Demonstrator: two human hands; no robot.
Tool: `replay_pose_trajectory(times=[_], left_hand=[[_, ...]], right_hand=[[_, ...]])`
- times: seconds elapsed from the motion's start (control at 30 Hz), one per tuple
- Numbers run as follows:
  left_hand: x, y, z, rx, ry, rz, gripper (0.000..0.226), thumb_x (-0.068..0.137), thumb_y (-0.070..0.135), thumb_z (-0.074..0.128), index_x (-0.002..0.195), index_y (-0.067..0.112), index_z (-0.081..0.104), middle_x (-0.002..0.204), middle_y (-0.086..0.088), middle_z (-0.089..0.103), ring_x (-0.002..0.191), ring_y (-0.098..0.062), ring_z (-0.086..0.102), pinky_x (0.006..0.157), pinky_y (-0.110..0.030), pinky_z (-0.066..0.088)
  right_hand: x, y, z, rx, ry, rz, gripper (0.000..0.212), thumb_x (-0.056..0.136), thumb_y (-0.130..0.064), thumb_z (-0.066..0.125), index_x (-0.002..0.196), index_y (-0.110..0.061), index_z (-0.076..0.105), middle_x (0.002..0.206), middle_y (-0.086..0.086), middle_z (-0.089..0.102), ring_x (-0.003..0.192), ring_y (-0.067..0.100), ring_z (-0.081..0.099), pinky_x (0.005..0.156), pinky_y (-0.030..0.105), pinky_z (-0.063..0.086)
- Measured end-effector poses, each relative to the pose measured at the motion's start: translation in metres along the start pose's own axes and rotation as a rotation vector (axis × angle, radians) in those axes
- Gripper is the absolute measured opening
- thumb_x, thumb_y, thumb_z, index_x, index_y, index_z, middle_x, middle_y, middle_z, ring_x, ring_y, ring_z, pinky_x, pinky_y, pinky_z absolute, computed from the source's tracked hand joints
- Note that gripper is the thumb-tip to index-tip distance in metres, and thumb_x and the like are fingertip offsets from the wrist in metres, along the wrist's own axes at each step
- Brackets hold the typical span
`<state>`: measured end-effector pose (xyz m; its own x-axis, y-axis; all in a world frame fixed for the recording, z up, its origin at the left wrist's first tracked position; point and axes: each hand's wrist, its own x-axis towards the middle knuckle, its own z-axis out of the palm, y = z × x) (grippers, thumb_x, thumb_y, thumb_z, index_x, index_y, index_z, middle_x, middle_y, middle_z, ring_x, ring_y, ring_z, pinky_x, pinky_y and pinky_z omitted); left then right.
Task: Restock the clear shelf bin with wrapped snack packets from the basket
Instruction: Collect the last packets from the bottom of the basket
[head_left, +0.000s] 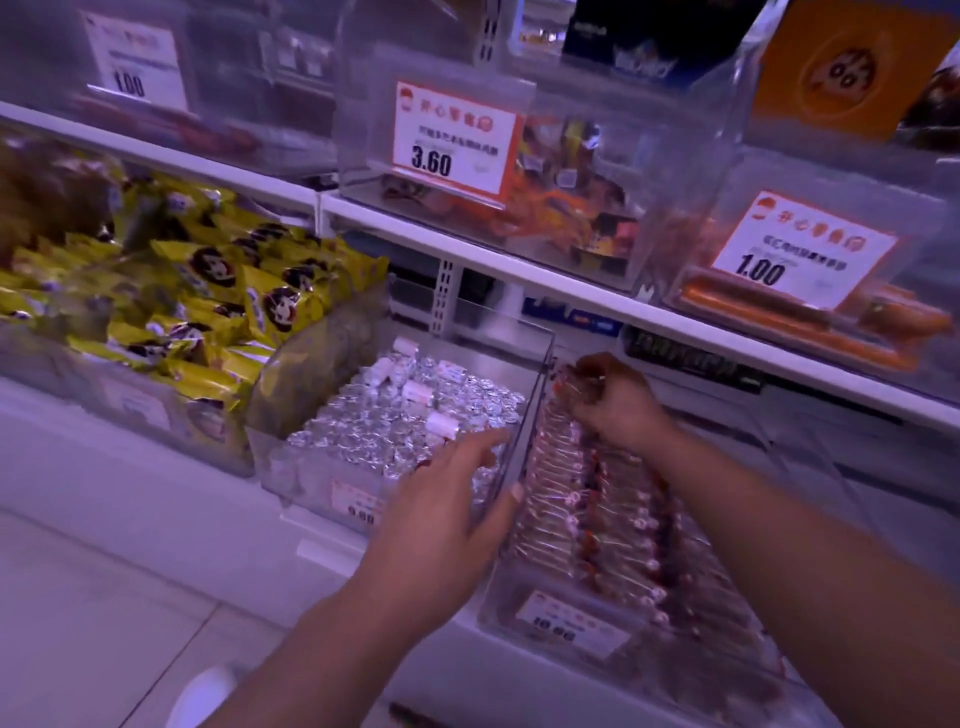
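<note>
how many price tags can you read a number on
5: 1.00 tag upper left, 3.60 tag upper middle, 1.00 tag upper right, foil bin tag, packet bin tag. Others may be hidden.

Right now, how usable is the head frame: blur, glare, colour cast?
Head view: purple cast, dim; wide-angle bends the shelf edges. Both hands, left and right, soft with motion blur; yellow packets smeared. Glare on the clear bin walls; 3.60 tag readable.

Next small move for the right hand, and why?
Probably tuck the clear-wrapped reddish snack packet down at the back of the row. The right hand pinches it above the clear plastic shelf bin, while the left hand steadies the bin's wall.
</note>
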<state>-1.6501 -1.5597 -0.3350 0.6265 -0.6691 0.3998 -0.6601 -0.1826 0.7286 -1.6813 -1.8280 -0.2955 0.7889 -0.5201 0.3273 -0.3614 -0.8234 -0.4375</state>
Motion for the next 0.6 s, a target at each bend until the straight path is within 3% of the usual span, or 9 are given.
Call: replay_pose_trajectory(times=[0.07,0.13,0.2,0.3,0.4,0.5,0.6], left_hand=[[0.003,-0.001,0.003,-0.020,-0.018,0.033,0.040,0.095,0.044,0.051,0.134,0.037,0.051,0.125,0.016,0.061,0.115,-0.004,0.058,0.097,-0.033,0.047],[0.003,-0.001,0.003,-0.002,-0.022,0.043,0.039,0.094,0.047,0.047,0.129,0.034,0.056,0.123,0.017,0.061,0.114,-0.004,0.058,0.097,-0.033,0.047],[0.003,-0.003,0.002,-0.009,-0.022,0.031,0.040,0.093,0.051,0.046,0.127,0.034,0.059,0.122,0.019,0.061,0.113,-0.001,0.058,0.096,-0.032,0.048],[-0.002,-0.006,0.001,-0.010,-0.001,0.022,0.039,0.092,0.052,0.048,0.125,0.034,0.060,0.119,0.021,0.063,0.110,0.004,0.058,0.094,-0.028,0.049],[-0.006,-0.004,0.001,0.013,0.030,0.023,0.036,0.091,0.050,0.051,0.122,0.035,0.062,0.116,0.021,0.063,0.106,0.001,0.059,0.091,-0.026,0.048],[-0.007,0.001,0.003,0.035,0.088,0.034,0.029,0.090,0.044,0.055,0.116,0.034,0.064,0.112,0.021,0.061,0.103,-0.002,0.059,0.088,-0.025,0.047],[-0.007,0.006,0.007,0.038,0.104,0.059,0.026,0.091,0.037,0.056,0.114,0.030,0.065,0.112,0.019,0.060,0.102,-0.003,0.059,0.088,-0.024,0.045]], right_hand=[[0.002,0.011,0.010,-0.072,-0.025,-0.032,0.024,0.085,-0.021,0.074,0.100,-0.002,0.070,0.092,0.019,0.069,0.086,0.030,0.065,0.080,0.029,0.052],[-0.002,0.021,0.016,-0.281,-0.038,-0.041,0.036,0.090,-0.028,0.067,0.121,-0.010,0.066,0.119,0.021,0.059,0.113,0.036,0.054,0.097,0.035,0.045],[-0.009,0.026,0.019,-0.471,0.020,-0.041,0.045,0.094,-0.035,0.059,0.136,-0.018,0.057,0.142,0.014,0.044,0.131,0.038,0.035,0.104,0.045,0.039],[-0.014,0.025,0.017,-0.476,0.045,-0.068,0.050,0.095,-0.035,0.060,0.140,-0.015,0.053,0.135,0.014,0.052,0.125,0.037,0.043,0.097,0.045,0.047],[-0.015,0.024,0.015,-0.415,0.045,-0.086,0.039,0.097,-0.028,0.057,0.133,-0.013,0.060,0.123,0.015,0.063,0.116,0.035,0.051,0.094,0.038,0.048],[-0.018,0.018,0.023,-0.411,0.023,-0.024,0.040,0.098,-0.022,0.052,0.137,-0.015,0.055,0.133,0.015,0.054,0.125,0.036,0.041,0.102,0.039,0.041],[-0.018,0.012,0.031,-0.499,-0.017,0.100,0.045,0.098,-0.033,0.045,0.141,-0.024,0.046,0.146,0.009,0.037,0.134,0.041,0.026,0.105,0.054,0.033]])
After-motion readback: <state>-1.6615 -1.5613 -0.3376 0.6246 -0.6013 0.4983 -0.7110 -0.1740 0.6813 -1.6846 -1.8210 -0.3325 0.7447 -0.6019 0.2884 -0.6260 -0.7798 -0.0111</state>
